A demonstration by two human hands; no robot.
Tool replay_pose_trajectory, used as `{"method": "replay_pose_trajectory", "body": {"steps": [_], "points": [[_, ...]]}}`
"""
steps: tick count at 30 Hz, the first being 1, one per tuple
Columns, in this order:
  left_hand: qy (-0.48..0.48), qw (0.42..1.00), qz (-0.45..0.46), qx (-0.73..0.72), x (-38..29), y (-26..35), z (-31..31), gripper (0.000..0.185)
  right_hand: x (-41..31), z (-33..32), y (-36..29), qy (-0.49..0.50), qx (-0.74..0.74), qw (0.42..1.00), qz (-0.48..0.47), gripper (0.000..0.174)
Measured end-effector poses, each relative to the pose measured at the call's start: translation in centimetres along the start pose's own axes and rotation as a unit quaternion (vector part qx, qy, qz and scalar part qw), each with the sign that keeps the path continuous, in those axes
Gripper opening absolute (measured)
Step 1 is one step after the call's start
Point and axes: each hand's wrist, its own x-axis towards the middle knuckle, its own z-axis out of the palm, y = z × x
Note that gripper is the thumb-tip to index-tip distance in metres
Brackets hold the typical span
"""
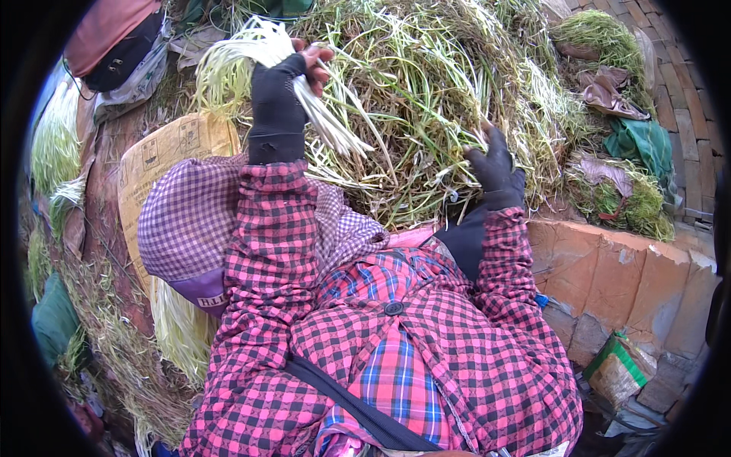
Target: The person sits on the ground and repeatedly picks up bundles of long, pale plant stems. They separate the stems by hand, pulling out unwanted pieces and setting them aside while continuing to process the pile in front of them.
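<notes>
In the upper left, my left hand (297, 80), in a black fingerless glove, grips a bundle of long pale stalks (334, 123). Their whitish ends point down to the right, and the yellowish leafy ends droop to the left. My right hand (494, 165), also in dark fingerless covering, reaches into a large heap of loose green and yellow stalks (400, 103). Several green stalks (471, 137) lie between its thumb and fingers; its palm is hidden. A purple checked cloth (188, 217) lies partly behind my left forearm.
A yellow printed sack (171, 148) and a pale stalk bundle (180, 325) lie to the left. A low brick ledge (599, 268) runs along the right. Beyond are green cloth (637, 145) and smaller stalk piles (605, 45). Part of another person (114, 34) shows at upper left.
</notes>
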Motion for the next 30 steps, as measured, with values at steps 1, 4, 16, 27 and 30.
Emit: {"method": "replay_pose_trajectory", "body": {"steps": [1, 4, 16, 27, 30], "points": [[-0.005, 0.999, -0.011, 0.036, -0.3, -0.4, 1.0, 0.018, 0.1, 1.1, -5.4, 0.003, 0.113, 0.993, -0.04, 0.054], [-0.028, 0.996, -0.046, 0.065, -0.9, -1.6, 2.1, 0.022, -2.3, 5.4, -11.8, -0.217, 0.345, 0.912, -0.038, 0.038], [-0.171, 0.963, -0.143, 0.152, -1.0, -2.6, 2.7, 0.043, -0.9, 5.2, -12.4, -0.271, 0.407, 0.872, 0.029, 0.015], [-0.126, 0.962, 0.124, -0.208, -0.4, 4.5, -0.3, 0.033, 0.9, 16.6, -9.7, -0.266, 0.046, 0.963, 0.02, 0.038], [-0.139, 0.948, 0.119, -0.259, -0.8, 5.6, -0.5, 0.027, -0.3, 19.8, -8.6, -0.289, -0.06, 0.955, 0.008, 0.034]]}}
